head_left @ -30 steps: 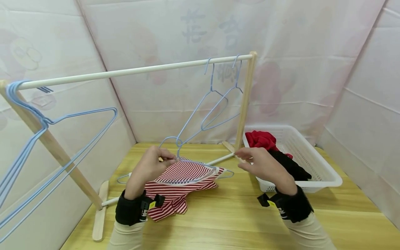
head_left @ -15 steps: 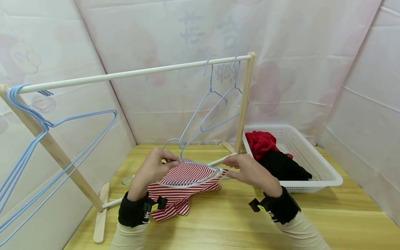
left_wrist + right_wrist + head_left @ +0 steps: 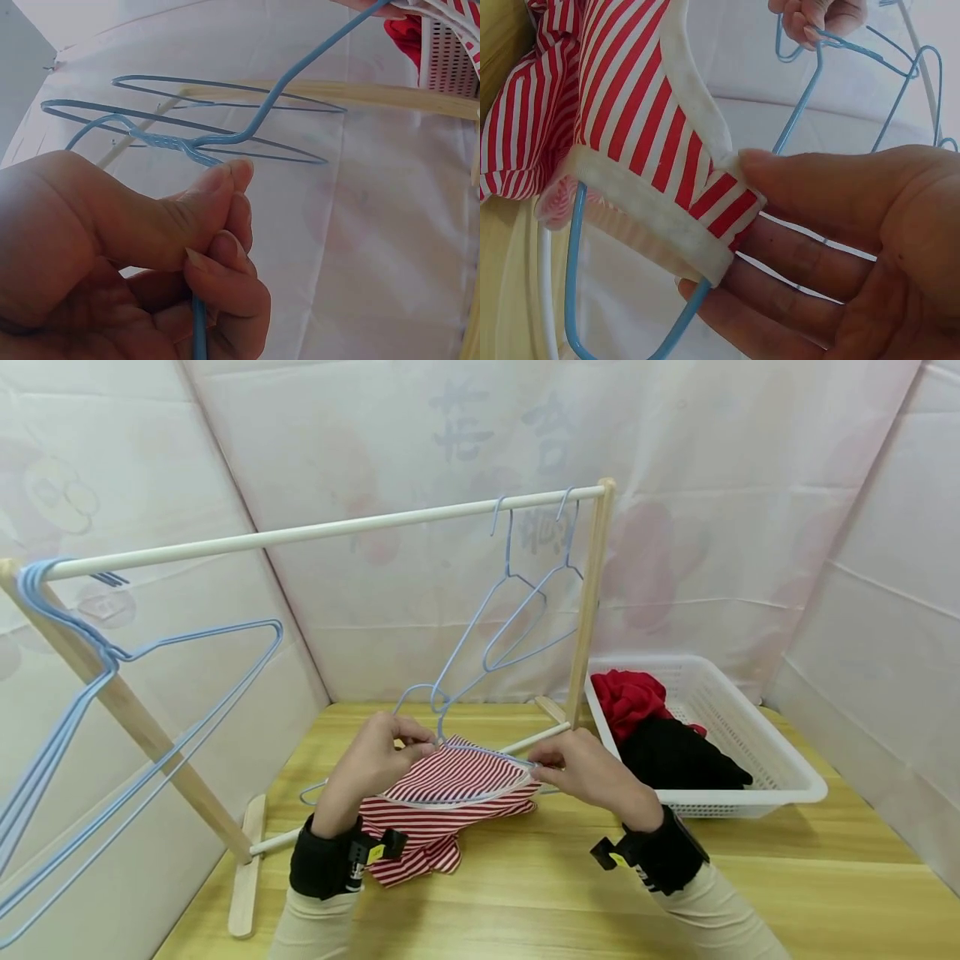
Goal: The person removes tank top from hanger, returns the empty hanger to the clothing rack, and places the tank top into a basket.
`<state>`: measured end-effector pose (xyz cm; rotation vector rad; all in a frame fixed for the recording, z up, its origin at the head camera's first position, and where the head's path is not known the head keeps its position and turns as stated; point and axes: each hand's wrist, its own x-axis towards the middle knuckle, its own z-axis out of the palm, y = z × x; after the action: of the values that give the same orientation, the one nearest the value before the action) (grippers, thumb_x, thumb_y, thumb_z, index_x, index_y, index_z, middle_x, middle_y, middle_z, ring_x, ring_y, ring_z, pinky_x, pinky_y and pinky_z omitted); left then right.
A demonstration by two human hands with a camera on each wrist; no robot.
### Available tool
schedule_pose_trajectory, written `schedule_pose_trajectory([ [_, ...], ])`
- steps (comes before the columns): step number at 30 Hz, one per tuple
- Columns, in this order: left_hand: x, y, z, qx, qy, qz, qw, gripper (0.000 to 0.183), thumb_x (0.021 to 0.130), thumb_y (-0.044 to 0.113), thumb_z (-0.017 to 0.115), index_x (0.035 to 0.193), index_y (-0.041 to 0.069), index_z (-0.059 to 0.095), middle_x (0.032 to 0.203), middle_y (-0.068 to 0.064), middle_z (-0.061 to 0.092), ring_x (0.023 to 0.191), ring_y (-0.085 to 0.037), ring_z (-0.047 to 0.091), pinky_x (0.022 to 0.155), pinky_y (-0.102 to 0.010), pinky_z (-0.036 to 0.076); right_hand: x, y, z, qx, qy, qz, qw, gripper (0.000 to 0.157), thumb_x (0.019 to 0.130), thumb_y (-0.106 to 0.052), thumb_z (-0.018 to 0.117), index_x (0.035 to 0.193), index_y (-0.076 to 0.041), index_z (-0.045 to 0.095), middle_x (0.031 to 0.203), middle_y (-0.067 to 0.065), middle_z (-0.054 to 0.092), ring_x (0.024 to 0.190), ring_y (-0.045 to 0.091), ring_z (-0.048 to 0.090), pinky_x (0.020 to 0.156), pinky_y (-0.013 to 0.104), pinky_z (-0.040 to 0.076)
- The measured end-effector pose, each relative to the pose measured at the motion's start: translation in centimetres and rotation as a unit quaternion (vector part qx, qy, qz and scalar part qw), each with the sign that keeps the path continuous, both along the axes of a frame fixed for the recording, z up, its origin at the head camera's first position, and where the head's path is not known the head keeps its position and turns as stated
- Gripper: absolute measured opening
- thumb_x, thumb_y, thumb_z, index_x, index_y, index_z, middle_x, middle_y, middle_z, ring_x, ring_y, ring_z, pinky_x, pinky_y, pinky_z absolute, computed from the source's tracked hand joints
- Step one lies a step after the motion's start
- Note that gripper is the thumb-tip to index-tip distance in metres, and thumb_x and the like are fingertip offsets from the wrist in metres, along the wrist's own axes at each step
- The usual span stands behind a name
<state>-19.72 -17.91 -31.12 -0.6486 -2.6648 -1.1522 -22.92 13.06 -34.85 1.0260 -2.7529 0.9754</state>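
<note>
My left hand (image 3: 378,766) pinches a blue wire hanger (image 3: 326,48) just below its hook, thumb against curled fingers. A red-and-white striped shirt (image 3: 438,818) with a white-trimmed neckline drapes from this hanger low over the table. At the shirt's right shoulder my right hand (image 3: 592,778) pinches the cloth, thumb in front and fingers behind. In the right wrist view the hanger's rounded end (image 3: 571,292) pokes out through the white-edged armhole (image 3: 652,214). Part of the hanger's arm is hidden under the shoulder cloth.
A wooden rack with a white rail (image 3: 315,532) spans the table. Several blue hangers (image 3: 112,654) hang at its left end, two more hangers (image 3: 507,556) near the right post. On the right, a white basket (image 3: 787,790) holds red cloth (image 3: 628,703) and black cloth (image 3: 675,756).
My right hand has moved left from beside the basket to the shirt's right shoulder and taken hold of it. My left hand keeps its pinch on the hanger, shifted slightly right.
</note>
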Motion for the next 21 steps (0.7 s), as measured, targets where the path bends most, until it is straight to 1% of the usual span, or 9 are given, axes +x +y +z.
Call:
schedule_pose_trajectory([
  [4,-0.04,0.00,0.05,-0.001,-0.011,0.001,0.9999,0.012,0.095,0.001,0.070,0.098,0.003,0.081,0.097,-0.016,0.077,0.079,-0.017,0.060,0.067,-0.024,0.046,-0.03,0.12,0.01,0.004,0.008,-0.004,1.000,0.009,0.092,-0.005,0.074,0.099,-0.002,0.080,0.084,0.003,0.077,0.070,0.001,0.063,0.063,0.020,0.051],
  [7,-0.08,0.00,0.06,-0.001,-0.012,0.000,0.9999,0.012,0.095,0.001,0.070,0.099,0.003,0.081,0.098,-0.017,0.077,0.080,-0.017,0.061,0.066,-0.024,0.047,-0.07,0.20,0.01,0.007,0.013,-0.003,1.000,0.008,0.092,-0.004,0.074,0.098,-0.002,0.080,0.084,0.004,0.078,0.069,0.001,0.063,0.062,0.020,0.051],
  [12,-0.10,-0.11,0.03,-0.004,-0.005,0.001,1.0000,0.012,0.095,0.001,0.070,0.098,0.003,0.081,0.097,-0.017,0.078,0.082,-0.017,0.064,0.069,-0.025,0.049,-0.21,0.35,0.05,0.011,0.022,0.001,1.000,0.009,0.091,-0.004,0.075,0.097,-0.002,0.081,0.085,0.005,0.079,0.069,0.001,0.064,0.062,0.019,0.051],
  [17,-0.01,-0.41,0.13,-0.006,0.004,0.009,0.9999,0.013,0.095,-0.001,0.069,0.098,0.002,0.081,0.096,-0.014,0.078,0.083,-0.018,0.063,0.071,-0.026,0.049,-0.39,0.58,0.25,0.019,0.030,-0.002,0.999,0.009,0.090,-0.004,0.076,0.097,-0.002,0.081,0.086,0.004,0.080,0.069,0.002,0.063,0.062,0.019,0.050],
  [21,0.07,-0.76,0.21,-0.008,0.006,0.017,0.9998,0.014,0.095,-0.002,0.068,0.098,0.002,0.081,0.097,-0.013,0.077,0.083,-0.019,0.063,0.070,-0.027,0.048,-0.42,0.80,0.49,0.025,0.020,-0.010,0.999,0.010,0.090,-0.004,0.076,0.098,-0.002,0.081,0.086,0.004,0.080,0.069,0.002,0.061,0.060,0.020,0.049],
])
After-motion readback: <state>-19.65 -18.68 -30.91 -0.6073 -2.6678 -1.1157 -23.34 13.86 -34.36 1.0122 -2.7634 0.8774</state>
